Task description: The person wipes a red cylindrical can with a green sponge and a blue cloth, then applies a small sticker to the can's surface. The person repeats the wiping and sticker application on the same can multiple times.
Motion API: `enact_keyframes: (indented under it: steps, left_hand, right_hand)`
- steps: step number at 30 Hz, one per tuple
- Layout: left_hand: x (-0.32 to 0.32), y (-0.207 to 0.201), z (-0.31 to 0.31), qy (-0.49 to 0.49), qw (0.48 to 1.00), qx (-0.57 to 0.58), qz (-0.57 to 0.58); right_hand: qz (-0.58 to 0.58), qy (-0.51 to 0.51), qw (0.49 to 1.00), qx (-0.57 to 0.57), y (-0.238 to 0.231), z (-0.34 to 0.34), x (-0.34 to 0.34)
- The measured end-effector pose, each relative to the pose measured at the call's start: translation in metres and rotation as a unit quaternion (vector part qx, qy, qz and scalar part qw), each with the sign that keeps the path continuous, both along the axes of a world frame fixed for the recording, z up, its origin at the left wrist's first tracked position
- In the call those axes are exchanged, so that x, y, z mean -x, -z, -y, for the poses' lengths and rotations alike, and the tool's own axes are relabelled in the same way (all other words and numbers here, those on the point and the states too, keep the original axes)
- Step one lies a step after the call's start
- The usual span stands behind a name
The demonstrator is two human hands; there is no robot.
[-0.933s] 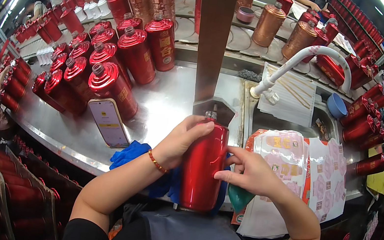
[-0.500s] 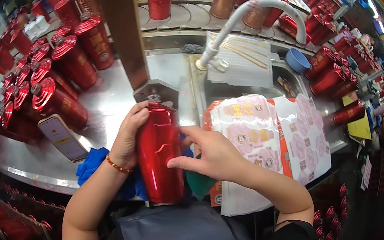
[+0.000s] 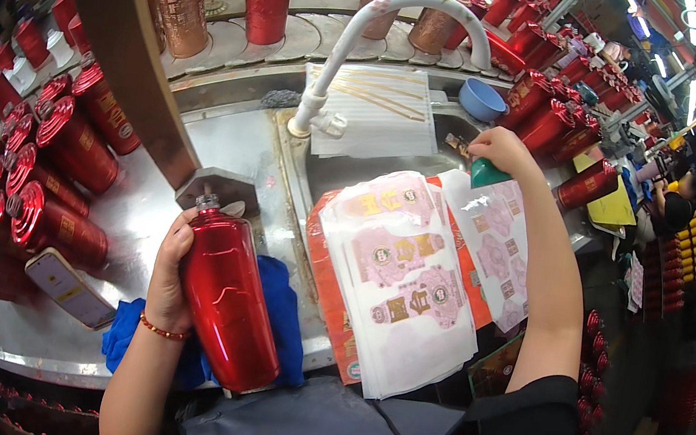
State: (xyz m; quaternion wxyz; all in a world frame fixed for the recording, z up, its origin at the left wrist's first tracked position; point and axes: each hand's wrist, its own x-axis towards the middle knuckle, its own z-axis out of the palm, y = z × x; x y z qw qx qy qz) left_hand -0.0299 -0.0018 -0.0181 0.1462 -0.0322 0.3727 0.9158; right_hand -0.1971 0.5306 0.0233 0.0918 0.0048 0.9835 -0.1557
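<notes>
My left hand grips a glossy red bottle by its left side. The bottle leans, with its narrow neck away from me and its base close to my apron. A few thin, pale curved lines show on its front. My right hand reaches out over the sink's right side, closed around a flat green scraper. Below that hand lie sheets of pink and gold decals on white backing, with a red-orange sheet under them. A blue cloth lies beneath and beside the bottle.
A white curved tap rises behind the decals, near a blue bowl. Decorated red bottles crowd the left, beside a phone. A brown post stands ahead. More bottles ride a slatted conveyor at the back.
My right hand has left the bottle's side and moved away to the right, over the sink, with the green scraper. The left hand still grips the bottle. The whole view has shifted.
</notes>
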Motion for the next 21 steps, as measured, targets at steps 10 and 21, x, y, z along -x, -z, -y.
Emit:
enact_keyframes:
  steps: [10,21]
  left_hand:
    - [0.008,-0.003,0.003,-0.003,0.993,0.115,-0.037]
    - [-0.034,-0.01,0.033,-0.139,0.891,0.4,-0.163]
  right_hand:
    - [0.059,-0.006,0.982,-0.182,0.042,-0.034,0.069]
    - [0.08,-0.079,0.984,-0.138,0.06,-0.013,0.087]
